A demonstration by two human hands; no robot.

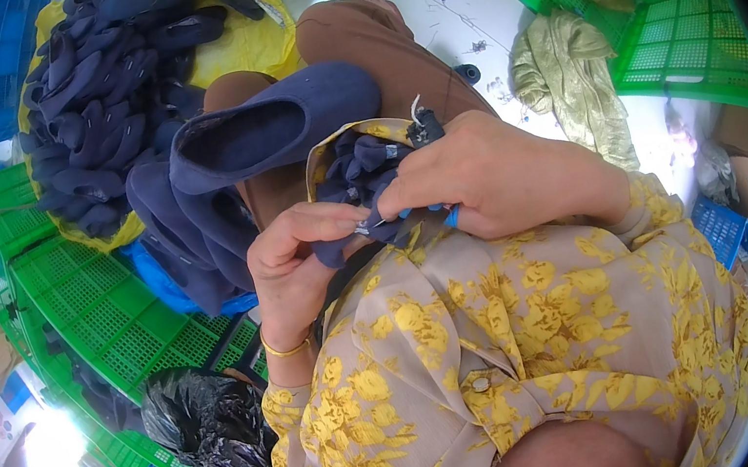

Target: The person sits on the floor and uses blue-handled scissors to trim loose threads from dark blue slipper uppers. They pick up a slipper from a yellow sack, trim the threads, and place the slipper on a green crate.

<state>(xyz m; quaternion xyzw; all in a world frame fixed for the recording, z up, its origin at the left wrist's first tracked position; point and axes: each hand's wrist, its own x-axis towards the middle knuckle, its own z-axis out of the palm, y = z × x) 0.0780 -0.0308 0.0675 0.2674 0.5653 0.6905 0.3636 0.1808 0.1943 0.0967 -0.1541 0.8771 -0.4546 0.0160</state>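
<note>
Close to my body, my left hand (290,252) and my right hand (471,173) meet, with fingertips pinched on a small navy fabric piece (377,230). A pale spot or thread shows at the pinch. Something bright blue (453,217), perhaps a tool handle, pokes out below my right hand; most of it is hidden. Behind the fingers, a yellow-patterned cloth pouch (316,172) holds several crumpled navy pieces (360,159). Across my knees lies a navy slip-on shoe (327,103), its opening facing up, with other navy shoes (181,231) stacked to its left.
A yellow bag (249,47) at the far left is heaped with navy shoes (92,112). Green crates (125,310) line the left, beside a black plastic bag (201,411). More green crates (682,33) and a pale green sack (565,73) stand at the right.
</note>
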